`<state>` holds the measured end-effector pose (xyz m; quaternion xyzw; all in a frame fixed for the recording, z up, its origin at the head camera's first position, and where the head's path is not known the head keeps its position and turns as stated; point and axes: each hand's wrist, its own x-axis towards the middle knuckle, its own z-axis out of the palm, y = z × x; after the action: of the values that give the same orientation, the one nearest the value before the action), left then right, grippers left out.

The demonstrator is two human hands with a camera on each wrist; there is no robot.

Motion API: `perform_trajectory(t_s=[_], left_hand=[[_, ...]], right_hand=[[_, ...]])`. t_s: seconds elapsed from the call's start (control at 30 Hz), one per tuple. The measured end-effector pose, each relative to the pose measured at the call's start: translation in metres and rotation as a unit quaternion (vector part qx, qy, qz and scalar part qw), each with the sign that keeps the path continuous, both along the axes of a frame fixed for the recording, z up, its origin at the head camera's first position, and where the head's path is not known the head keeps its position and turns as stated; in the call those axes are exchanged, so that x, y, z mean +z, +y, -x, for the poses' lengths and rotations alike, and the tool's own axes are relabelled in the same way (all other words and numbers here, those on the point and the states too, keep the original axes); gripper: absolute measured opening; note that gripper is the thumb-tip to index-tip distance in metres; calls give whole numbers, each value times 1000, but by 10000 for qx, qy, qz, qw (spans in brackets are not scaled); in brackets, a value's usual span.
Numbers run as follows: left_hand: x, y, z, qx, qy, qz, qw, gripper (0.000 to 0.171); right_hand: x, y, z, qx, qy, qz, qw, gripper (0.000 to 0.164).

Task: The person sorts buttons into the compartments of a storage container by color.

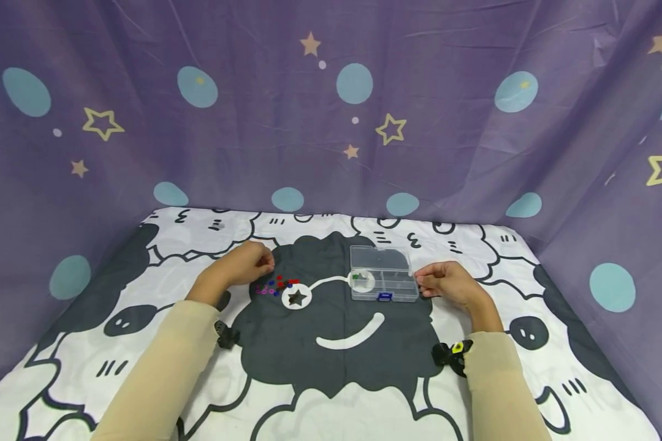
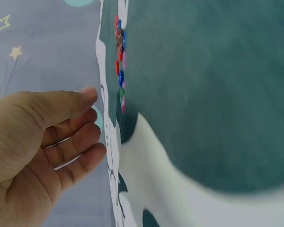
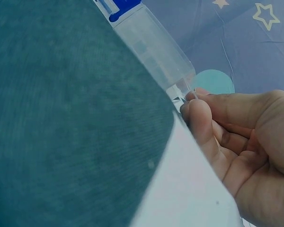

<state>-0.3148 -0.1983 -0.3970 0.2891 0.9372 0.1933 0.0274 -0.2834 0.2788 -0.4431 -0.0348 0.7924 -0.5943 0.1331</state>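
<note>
A clear plastic compartment box [image 1: 399, 285] sits on the dark part of the cloth with its lid [image 1: 377, 258] raised at the back. A blue latch [image 1: 385, 297] is on its front, and small green pieces [image 1: 356, 277] lie in its left compartment. My right hand [image 1: 447, 283] pinches the box's right end between thumb and fingertips. Left of the box lies a scatter of small red, blue and pink beads [image 1: 279, 283]. Just behind and left of them hovers my left hand [image 1: 248, 262], its fingers loosely bent with nothing visible between them [image 2: 52, 142].
The table is covered by a white cloth [image 1: 220, 380] printed with dark sheep shapes. Behind it hangs a purple curtain [image 1: 287, 141] with stars and blue spots. Black straps with small devices [image 1: 451, 356] are on both wrists.
</note>
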Motion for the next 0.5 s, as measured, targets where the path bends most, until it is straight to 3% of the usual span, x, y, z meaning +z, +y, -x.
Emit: perform_trajectory(t_s=[0.5], left_hand=[[-3,-18,-10,-289,125,244,9992,14]], right_hand=[[-1,2,0,-2,-31,50,10000,27]])
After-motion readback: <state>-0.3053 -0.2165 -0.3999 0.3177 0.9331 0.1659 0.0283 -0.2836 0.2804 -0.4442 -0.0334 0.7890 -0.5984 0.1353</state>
